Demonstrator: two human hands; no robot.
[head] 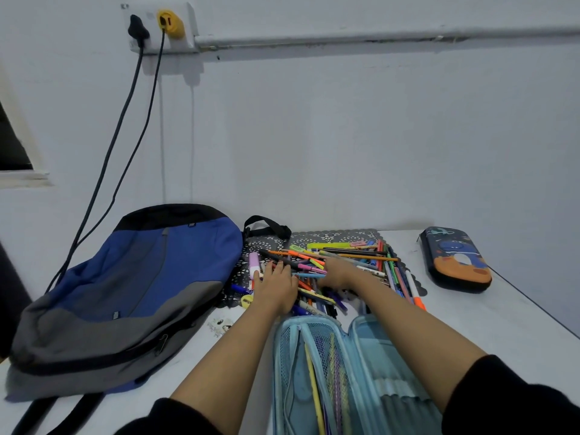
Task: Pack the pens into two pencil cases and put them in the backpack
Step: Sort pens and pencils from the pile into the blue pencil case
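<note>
The fingers (273, 267) of the left hand (277, 287) lie fairly straight and slightly spread, pressing flat on the near-left part of a loose heap of coloured pens, pencils and markers (351, 262). The right hand (337, 273) reaches into the middle of the same heap with its fingers buried among the pens, so whether they are together, apart or pinching something cannot be told. The heap lies on a black lace-patterned mat (329, 236) on the white table (502, 334), close to the wall. Just in front of it, between the two forearms, a light-blue fabric pencil case (361, 356) lies spread open, with a yellow pencil (314, 387) and a few others behind its mesh pocket. A blue, grey and black fabric backpack (141, 277) lies flat to the left, against the mat's left edge. A dark-blue hard-shell pencil case with an orange cartoon print (455, 262) sits closed at the right, apart from the heap. A lilac highlighter (253, 262) lies just beside the left fingertips.
</note>
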